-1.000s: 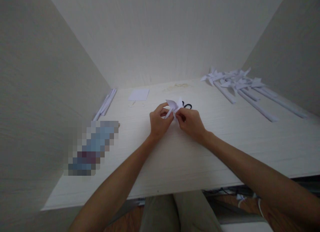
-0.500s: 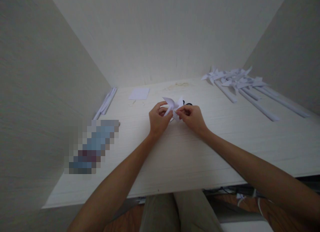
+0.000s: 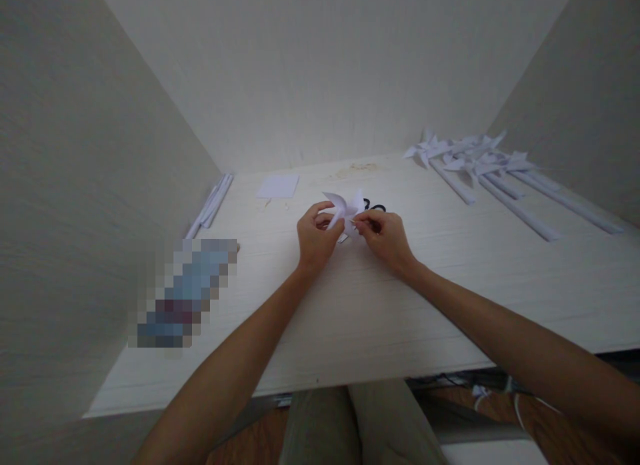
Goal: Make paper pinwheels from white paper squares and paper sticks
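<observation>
A small white paper pinwheel (image 3: 345,208), its folded blades fanning out in points, is being held just above the middle of a pale wood-grain tabletop (image 3: 450,278). The tabletop is sitting in a plain alcove, with off-white walls closing in on 3 sides. Finished pinwheels on rolled paper sticks (image 3: 480,171) are lying in a heap at the far right, well apart from the hands; a bundle of rolled paper sticks (image 3: 213,201) is resting along the left wall, and a square sheet of white paper (image 3: 278,186) is lying near the back. Black scissor handles (image 3: 376,207) are peeking out just behind the pinwheel. The left hand (image 3: 315,238) is keeping its grip closed on the pinwheel's lower part, while the right hand (image 3: 385,238) is pinching its fingertips together at the pinwheel's centre.
</observation>
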The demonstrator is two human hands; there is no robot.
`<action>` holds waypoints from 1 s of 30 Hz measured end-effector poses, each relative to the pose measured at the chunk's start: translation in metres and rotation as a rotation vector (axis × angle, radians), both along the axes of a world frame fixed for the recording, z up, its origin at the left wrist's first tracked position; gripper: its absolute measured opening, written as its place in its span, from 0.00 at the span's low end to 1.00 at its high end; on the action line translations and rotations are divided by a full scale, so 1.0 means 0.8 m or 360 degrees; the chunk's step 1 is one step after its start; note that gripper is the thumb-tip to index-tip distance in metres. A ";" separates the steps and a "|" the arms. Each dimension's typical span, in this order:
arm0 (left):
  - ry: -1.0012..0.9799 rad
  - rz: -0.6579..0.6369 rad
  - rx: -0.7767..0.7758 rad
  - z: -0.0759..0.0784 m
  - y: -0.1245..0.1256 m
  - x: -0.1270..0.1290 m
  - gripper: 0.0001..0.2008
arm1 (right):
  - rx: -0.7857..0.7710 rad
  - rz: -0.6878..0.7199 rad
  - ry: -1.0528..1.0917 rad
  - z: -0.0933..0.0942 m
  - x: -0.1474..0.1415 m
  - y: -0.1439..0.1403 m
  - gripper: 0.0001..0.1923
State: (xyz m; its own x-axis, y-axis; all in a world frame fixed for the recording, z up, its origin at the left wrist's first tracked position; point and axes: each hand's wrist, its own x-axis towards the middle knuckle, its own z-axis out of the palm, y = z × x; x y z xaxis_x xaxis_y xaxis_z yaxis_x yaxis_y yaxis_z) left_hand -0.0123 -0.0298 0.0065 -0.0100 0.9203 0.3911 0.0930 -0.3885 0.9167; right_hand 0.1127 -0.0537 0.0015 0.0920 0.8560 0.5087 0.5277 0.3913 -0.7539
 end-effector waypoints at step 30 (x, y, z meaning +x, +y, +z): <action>-0.0140 -0.0003 -0.0105 0.001 0.001 0.002 0.13 | -0.0081 0.0033 0.0140 0.002 -0.002 0.000 0.08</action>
